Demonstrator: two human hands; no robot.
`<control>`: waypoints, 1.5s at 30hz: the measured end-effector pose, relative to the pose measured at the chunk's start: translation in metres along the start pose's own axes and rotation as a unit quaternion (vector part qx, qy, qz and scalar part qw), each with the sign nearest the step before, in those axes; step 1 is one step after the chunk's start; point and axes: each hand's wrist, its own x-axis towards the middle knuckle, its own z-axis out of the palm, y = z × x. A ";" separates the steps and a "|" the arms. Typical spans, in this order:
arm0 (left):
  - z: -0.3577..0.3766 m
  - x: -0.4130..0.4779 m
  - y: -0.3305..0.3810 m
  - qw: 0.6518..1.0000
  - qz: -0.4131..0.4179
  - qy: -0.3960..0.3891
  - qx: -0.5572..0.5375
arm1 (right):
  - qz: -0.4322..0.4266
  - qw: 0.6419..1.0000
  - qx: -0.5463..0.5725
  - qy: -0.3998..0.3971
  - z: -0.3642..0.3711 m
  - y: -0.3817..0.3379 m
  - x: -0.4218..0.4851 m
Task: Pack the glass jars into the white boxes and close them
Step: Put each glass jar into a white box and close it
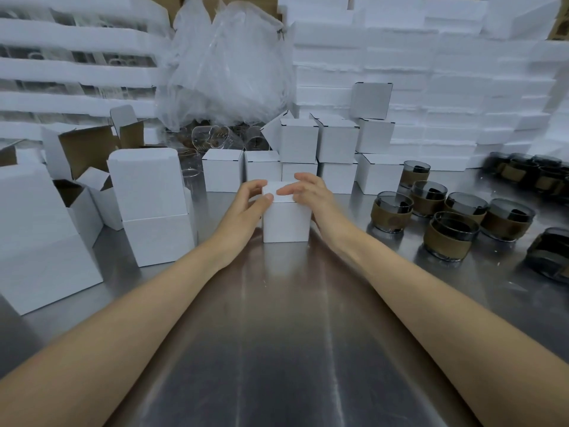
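Two bare forearms reach out over the steel table [277, 334] to a small white box [286, 223] that stands upright near the middle of it, its lid down. The left hand [249, 204] grips the box at its upper left corner, thumb laid on the front edge of the lid and fingers curled round the far side. The right hand [308, 192] lies over the lid from the right with its fingers stretched out and slightly spread; they are blurred, so I cannot tell how firmly they press. To the right of the box, a group of dark glass jars [392, 215] with brown bands stands on the table, apart from the hands. Behind the box, closed white boxes [337, 141] are stacked in rows. On the left stand a taller white box [147, 186] and several open boxes [80, 149] with their flaps up. A clear plastic bag [228, 63] is heaped at the back, above some clear glasses [209, 135].
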 end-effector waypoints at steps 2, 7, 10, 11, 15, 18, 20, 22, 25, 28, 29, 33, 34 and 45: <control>0.000 0.001 0.001 1.000 -0.013 0.019 -0.010 | -0.001 0.999 -0.026 0.029 0.008 0.001 -0.001; -0.005 0.001 -0.001 0.991 -0.041 0.125 -0.029 | -0.043 0.992 -0.115 0.025 0.016 0.013 -0.009; -0.008 0.003 -0.003 0.980 -0.044 0.191 -0.032 | -0.073 0.975 -0.207 -0.035 0.019 0.016 -0.009; -0.010 0.004 -0.004 0.977 -0.051 0.203 -0.031 | -0.073 0.970 -0.230 -0.038 0.021 0.016 -0.008; -0.009 0.007 -0.008 0.975 -0.058 0.213 -0.012 | -0.075 0.944 -0.320 -0.017 0.027 0.021 0.001; -0.008 0.007 -0.006 0.975 -0.060 0.211 0.016 | -0.071 0.934 -0.350 -0.023 0.032 0.023 0.004; -0.007 0.006 -0.003 0.980 -0.057 0.191 0.022 | -0.085 0.929 -0.359 -0.011 0.033 0.023 0.005; -0.007 0.005 -0.002 0.984 -0.036 0.173 0.012 | -0.124 0.929 -0.347 0.027 0.031 0.022 0.004; -0.006 0.002 0.001 0.989 0.005 0.145 0.001 | -0.171 0.929 -0.325 0.033 0.031 0.024 0.004; -0.006 0.001 0.004 0.990 0.010 0.130 -0.045 | -0.189 0.912 -0.361 0.033 0.031 0.030 0.010; -0.006 0.000 0.006 0.990 0.013 0.133 -0.054 | -0.196 0.906 -0.373 0.037 0.032 0.031 0.013; -0.006 0.001 0.007 0.985 0.046 0.147 -0.077 | -0.223 0.885 -0.403 0.069 0.037 0.029 0.026; -0.006 0.001 0.006 0.984 0.055 0.153 -0.072 | -0.234 0.883 -0.398 0.085 0.038 0.026 0.028; -0.010 0.013 -0.009 0.974 -0.017 0.223 -0.037 | -0.206 0.725 -0.645 0.131 0.036 -0.010 0.092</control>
